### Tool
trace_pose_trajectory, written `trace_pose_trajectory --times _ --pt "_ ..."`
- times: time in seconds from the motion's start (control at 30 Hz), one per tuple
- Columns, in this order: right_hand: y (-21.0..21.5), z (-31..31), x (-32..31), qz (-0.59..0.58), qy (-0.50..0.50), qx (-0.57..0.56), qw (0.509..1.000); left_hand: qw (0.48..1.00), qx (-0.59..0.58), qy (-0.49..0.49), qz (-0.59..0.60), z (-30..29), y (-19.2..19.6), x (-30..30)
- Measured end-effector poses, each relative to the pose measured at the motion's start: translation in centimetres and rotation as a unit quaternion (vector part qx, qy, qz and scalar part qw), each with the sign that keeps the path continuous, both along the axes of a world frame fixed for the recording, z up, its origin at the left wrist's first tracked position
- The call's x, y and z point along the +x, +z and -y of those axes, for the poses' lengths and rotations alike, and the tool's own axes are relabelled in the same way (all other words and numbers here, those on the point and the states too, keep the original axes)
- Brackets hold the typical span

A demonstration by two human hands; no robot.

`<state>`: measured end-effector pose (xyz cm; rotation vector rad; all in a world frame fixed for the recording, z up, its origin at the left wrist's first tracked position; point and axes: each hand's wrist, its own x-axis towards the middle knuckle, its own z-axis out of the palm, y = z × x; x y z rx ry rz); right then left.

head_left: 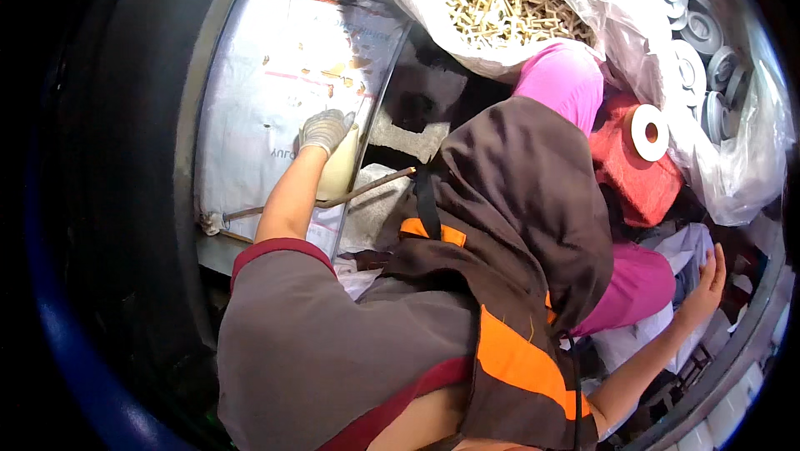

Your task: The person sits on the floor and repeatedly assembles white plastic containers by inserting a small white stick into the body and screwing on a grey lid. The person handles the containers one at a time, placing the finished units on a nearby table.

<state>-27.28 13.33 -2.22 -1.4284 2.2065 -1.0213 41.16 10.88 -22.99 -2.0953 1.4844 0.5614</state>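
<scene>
My left hand (325,130) wears a pale knitted glove and reaches down over a shallow tray (197,92) lined with white printed sheeting. Its fingers are curled at the upper end of a smooth cream-coloured curved piece (338,174), which lies along the tray's right side. Small brown and yellowish scraps (337,72) are scattered on the sheeting beyond the glove. A thin wooden stick (367,188) passes under my left forearm, a white tuft at its far left end. Off to the right, my bare right hand (708,280) has its fingers stretched out beside crumpled white plastic (687,243) and appears to hold nothing.
A white sack (492,59) full of small beige pieces stands at the top. Clear plastic (725,192) surrounds several grey round parts (700,32). A cream ring (646,132) rests on a red bundle (637,176). A dark apron (525,192) covers my lap.
</scene>
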Motion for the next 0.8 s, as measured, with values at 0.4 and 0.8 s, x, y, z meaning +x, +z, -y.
trace_pose_trajectory --times 0.4,0.8 --pt "1.3 3.7 16.9 0.389 0.227 0.103 0.887 0.731 -0.487 -0.444 -0.176 11.0 23.9 -16.8" --pt "-0.2 1.6 16.1 0.282 0.101 -0.111 0.948 0.461 -0.615 -0.315 -0.557 9.1 26.5 -28.0"
